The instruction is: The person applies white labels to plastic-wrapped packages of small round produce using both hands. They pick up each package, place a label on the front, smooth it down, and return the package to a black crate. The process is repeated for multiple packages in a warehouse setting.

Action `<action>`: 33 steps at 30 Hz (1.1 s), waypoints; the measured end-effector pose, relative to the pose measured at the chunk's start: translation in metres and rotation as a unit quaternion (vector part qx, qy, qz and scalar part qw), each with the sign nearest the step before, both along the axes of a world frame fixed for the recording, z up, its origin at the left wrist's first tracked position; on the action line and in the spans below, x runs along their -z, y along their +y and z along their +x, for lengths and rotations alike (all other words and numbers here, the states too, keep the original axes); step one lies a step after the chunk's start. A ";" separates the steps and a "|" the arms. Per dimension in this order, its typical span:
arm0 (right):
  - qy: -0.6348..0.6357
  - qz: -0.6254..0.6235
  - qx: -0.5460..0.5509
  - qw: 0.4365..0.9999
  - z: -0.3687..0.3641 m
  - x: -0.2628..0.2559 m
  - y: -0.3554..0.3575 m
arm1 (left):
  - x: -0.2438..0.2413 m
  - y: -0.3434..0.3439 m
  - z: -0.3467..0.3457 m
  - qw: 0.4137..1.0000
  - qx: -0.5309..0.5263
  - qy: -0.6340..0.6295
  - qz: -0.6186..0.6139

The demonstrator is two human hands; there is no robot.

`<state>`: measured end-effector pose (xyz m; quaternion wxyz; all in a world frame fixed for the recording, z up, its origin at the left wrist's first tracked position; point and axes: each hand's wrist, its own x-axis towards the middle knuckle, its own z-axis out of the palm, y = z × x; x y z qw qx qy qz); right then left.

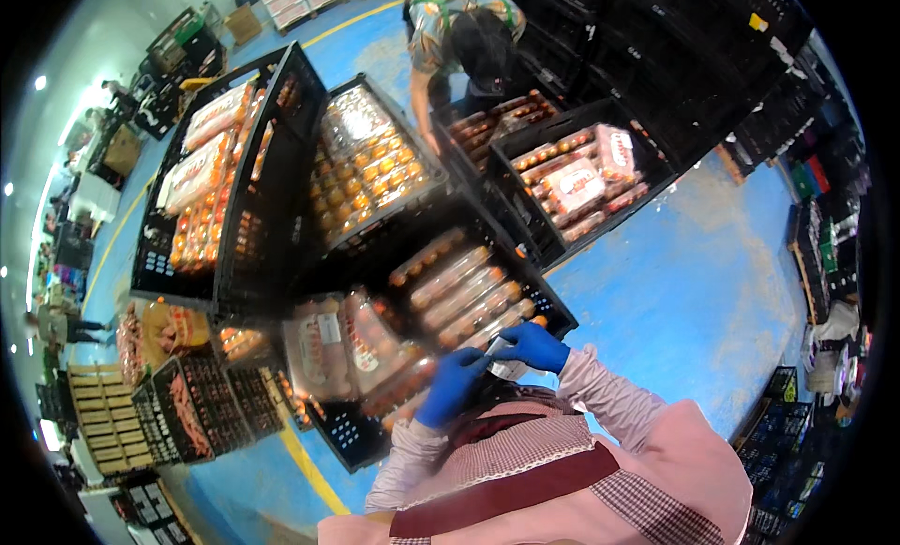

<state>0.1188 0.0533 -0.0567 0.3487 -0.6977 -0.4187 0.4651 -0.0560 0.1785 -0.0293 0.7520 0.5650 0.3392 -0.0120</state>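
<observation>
My left hand point(453, 385) and my right hand point(536, 347), both in blue gloves, meet in front of my apron. Between their fingertips they pinch a small white paper item point(508, 368), perhaps a roll of labels; the fingers partly cover it. Just beyond is a black plastic crate point(562, 317). On its right side, clear plastic packs of small red-orange fruit point(467, 292) stand on edge in a row. Flatter packs point(320, 352) lie at its left, some bearing white labels. My left forearm passes over the crate's near edge.
Left stands a tall black crate of fruit packs point(204, 179). Behind is a crate of orange fruit in clear trays point(380, 165). A co-worker point(464, 25) bends over crates at the back, beside another crate of labelled packs point(576, 183). Blue floor point(675, 278) extends right.
</observation>
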 end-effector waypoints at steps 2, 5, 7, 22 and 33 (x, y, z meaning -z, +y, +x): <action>0.017 -0.022 0.015 0.999 -0.006 0.006 0.005 | -0.009 0.006 -0.019 0.985 -0.013 0.009 0.172; 0.131 0.008 0.068 0.989 -0.011 0.005 0.006 | 0.016 0.058 -0.078 0.926 -0.281 0.045 0.248; 0.255 -0.074 0.087 0.960 -0.020 -0.017 0.013 | 0.034 0.111 -0.135 0.815 -0.385 0.046 0.431; 0.415 0.047 0.134 0.899 -0.196 0.030 0.210 | 0.113 0.234 -0.240 0.853 -0.202 0.198 0.437; 0.419 0.033 0.327 0.847 -0.103 0.004 0.049 | 0.071 0.151 -0.053 0.900 0.005 -0.041 0.435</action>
